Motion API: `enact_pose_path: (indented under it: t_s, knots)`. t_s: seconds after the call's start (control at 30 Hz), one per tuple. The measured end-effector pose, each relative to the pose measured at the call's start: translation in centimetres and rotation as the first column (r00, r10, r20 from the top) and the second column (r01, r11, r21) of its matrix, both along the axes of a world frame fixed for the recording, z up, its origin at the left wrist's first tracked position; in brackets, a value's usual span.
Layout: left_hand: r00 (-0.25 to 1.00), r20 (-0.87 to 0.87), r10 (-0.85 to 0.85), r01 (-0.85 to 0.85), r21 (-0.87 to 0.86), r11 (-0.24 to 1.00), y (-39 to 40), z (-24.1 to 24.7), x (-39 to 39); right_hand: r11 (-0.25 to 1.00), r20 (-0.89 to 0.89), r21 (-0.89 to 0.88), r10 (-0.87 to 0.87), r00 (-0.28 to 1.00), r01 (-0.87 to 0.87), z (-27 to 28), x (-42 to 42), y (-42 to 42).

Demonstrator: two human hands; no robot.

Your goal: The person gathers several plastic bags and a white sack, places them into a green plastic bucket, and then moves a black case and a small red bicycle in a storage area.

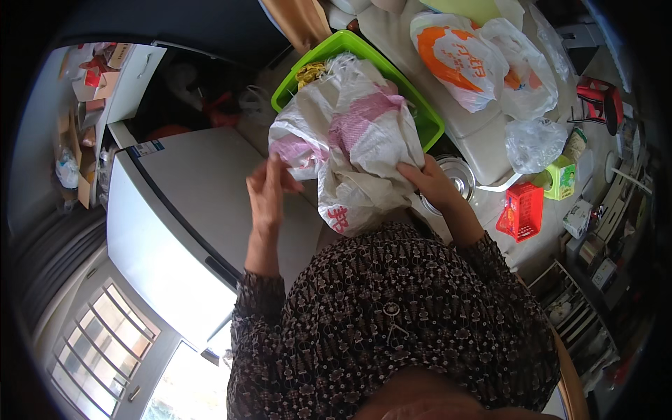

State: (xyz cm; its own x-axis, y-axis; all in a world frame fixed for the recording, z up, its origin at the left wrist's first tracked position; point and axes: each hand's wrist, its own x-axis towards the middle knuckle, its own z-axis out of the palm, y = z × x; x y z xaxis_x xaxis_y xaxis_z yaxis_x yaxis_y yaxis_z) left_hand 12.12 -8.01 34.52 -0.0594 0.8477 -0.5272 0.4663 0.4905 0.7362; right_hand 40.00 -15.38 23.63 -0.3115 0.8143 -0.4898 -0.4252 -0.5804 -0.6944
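Observation:
A white woven plastic sack point(362, 136) with pink bands and red lettering lies bunched over a bright green plastic tub point(428, 115), its near end hanging towards my body. My right hand point(433, 178) grips the sack's right edge between thumb and fingers. At the sack's left side my left hand point(270, 184) is raised, slightly blurred, with its fingers near the pink part; whether it touches the sack cannot be told. Inside the tub, at its far left corner, shows a crumpled yellow bag point(311, 74). What else lies in the tub is hidden by the sack.
A grey-topped chest or fridge point(210, 173) stands close on the left. Filled white plastic bags point(457, 63) lie on a pale surface at upper right. A round metal lid point(454, 181), a red basket point(525, 210) and a green container point(560, 178) are to the right.

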Motion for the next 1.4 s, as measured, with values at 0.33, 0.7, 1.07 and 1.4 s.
enact_pose_path:
  t_s: [0.33, 0.7, 1.07, 1.4]
  knots:
    - [0.972, -0.061, -0.226, 0.198, -0.295, 0.935, 1.2, -7.0, 0.4, 0.955, 0.378, 0.295, -0.092, 0.921, -0.026, 4.7, 0.6, -1.8]
    - [0.972, 0.095, 0.213, -0.225, 0.632, 0.742, -1.7, 2.0, 1.7, 0.86, 0.501, 0.455, -0.46, 0.733, 0.229, 6.2, 1.7, -4.1]
    - [0.998, 0.003, 0.06, -0.045, 0.712, 0.701, -4.9, 4.2, 2.3, 0.516, 0.492, 0.705, -0.85, 0.187, 0.486, 8.5, 5.2, -2.5]
    - [0.973, 0.199, 0.117, -0.226, 0.721, 0.655, -3.0, 6.3, 3.2, 0.61, 0.578, 0.788, -0.779, -0.241, -0.083, 10.2, 6.1, -3.4]
